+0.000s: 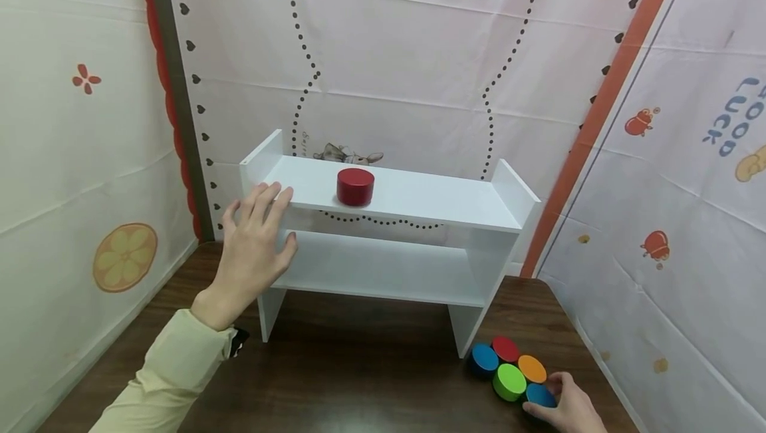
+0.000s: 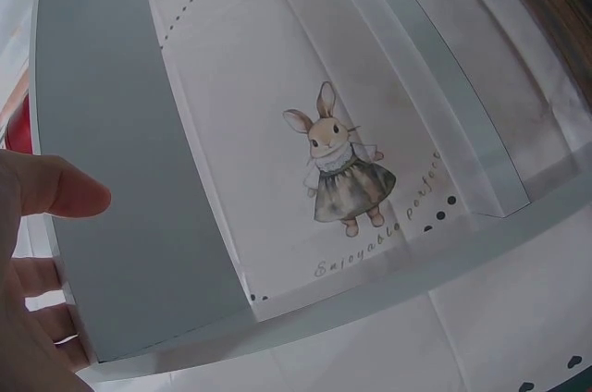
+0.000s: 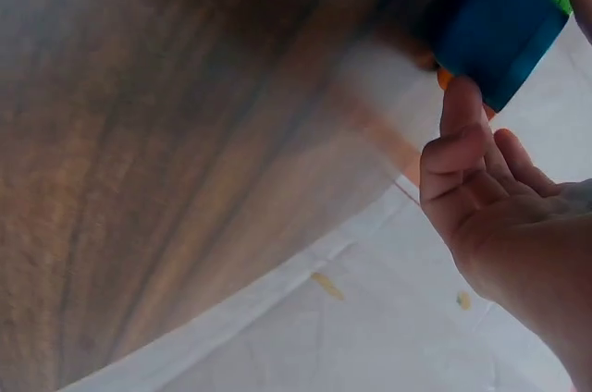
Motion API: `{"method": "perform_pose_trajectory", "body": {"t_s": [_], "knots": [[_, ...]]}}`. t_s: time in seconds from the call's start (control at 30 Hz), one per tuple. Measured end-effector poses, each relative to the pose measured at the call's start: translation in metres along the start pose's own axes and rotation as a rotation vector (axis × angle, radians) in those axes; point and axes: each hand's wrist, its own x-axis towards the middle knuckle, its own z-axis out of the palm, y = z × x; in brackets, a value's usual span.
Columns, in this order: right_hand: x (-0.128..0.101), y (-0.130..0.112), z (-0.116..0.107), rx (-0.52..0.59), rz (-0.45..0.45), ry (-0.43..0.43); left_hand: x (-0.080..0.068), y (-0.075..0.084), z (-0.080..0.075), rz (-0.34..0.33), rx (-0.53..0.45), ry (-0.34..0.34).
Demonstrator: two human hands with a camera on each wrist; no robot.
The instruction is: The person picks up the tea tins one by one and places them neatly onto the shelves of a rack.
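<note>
My right hand (image 1: pixel 568 408) is at the lower right of the head view, its thumb and fingers around the nearest blue cylinder (image 1: pixel 540 394). In the right wrist view fingertips lie against the side of this blue cylinder (image 3: pixel 504 33). Close by it on the table stand a green cylinder (image 1: pixel 509 382), an orange cylinder (image 1: pixel 532 368), a red cylinder (image 1: pixel 505 349) and another blue cylinder (image 1: pixel 483 359). Fingers spread, my left hand (image 1: pixel 254 243) is raised at the left end of the white shelf (image 1: pixel 431 197), holding nothing. A dark red cylinder (image 1: pixel 356 187) sits on the shelf's top board.
The shelf has a lower board (image 1: pixel 383 267) and upright side panels, and stands on a dark wooden table (image 1: pixel 359 353). Printed cloth (image 1: pixel 407 54) hangs behind it and along both sides.
</note>
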Motion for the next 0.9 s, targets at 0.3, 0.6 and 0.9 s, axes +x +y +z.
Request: {"method": "perform_pose_trajectory", "body": {"t_s": [0.3, 0.6, 0.9], "knots": [[0.002, 0.009, 0.005, 0.001, -0.006, -0.065, 0.001, 0.001, 0.002, -0.006, -0.004, 0.004], [0.004, 0.015, 0.009, 0.03, -0.018, -0.048, 0.0, 0.0, 0.001, -0.017, 0.003, -0.007], [-0.006, 0.015, 0.005, 0.08, -0.013, -0.029, 0.0, 0.001, 0.001, -0.018, -0.01, -0.006]]}}
